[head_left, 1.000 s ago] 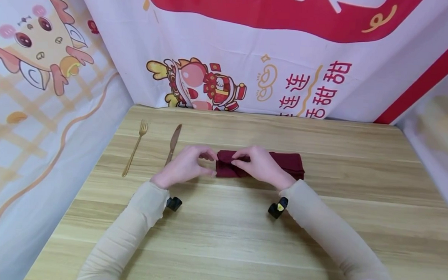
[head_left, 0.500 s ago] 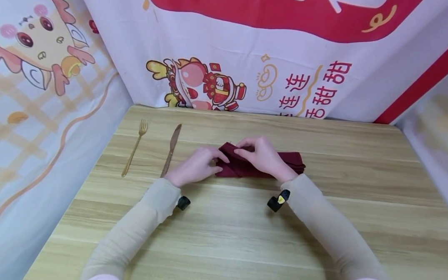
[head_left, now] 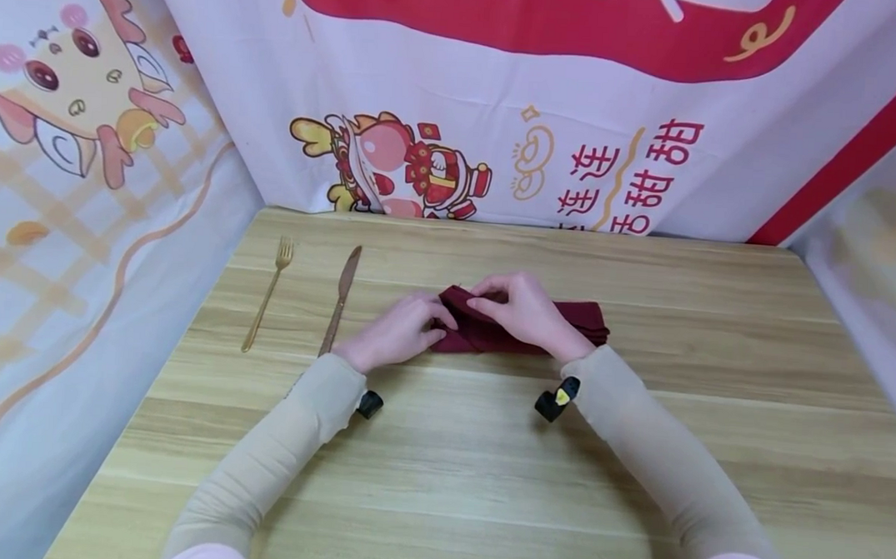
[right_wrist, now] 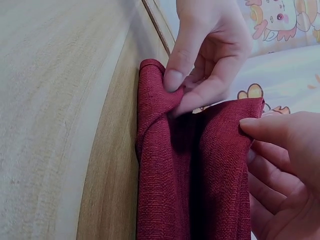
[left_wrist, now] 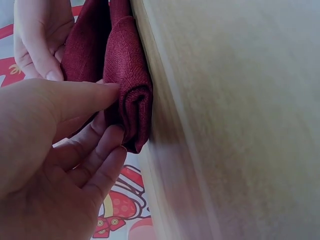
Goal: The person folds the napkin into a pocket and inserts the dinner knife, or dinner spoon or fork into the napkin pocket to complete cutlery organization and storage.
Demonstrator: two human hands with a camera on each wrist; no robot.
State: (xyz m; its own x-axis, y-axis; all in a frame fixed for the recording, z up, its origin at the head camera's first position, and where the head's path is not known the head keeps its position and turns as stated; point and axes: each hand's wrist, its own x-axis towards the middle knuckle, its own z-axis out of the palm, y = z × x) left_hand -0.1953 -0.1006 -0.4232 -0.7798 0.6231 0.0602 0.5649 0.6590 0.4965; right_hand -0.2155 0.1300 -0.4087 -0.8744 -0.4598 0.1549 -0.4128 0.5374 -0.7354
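Note:
A dark red cloth napkin, folded into a long narrow strip, lies crosswise on the wooden table. At its left end my left hand pinches the near folded layers; the thumb lies on top in the left wrist view, where the rolled end of the napkin shows. My right hand holds up the far layer between thumb and fingers. Seen from the right wrist, a gap opens between the near part of the napkin and that raised layer. The right hand covers the strip's middle in the head view.
Left of the napkin, a copper-coloured knife lies on the table, its handle end close to the left wrist. Farther left is a gold fork. A printed cloth hangs behind the table's far edge.
My left hand has moved right and taken hold of the napkin's left end. The right hand has shifted slightly away from me, lifting the far layer. Little differs over the last half second.

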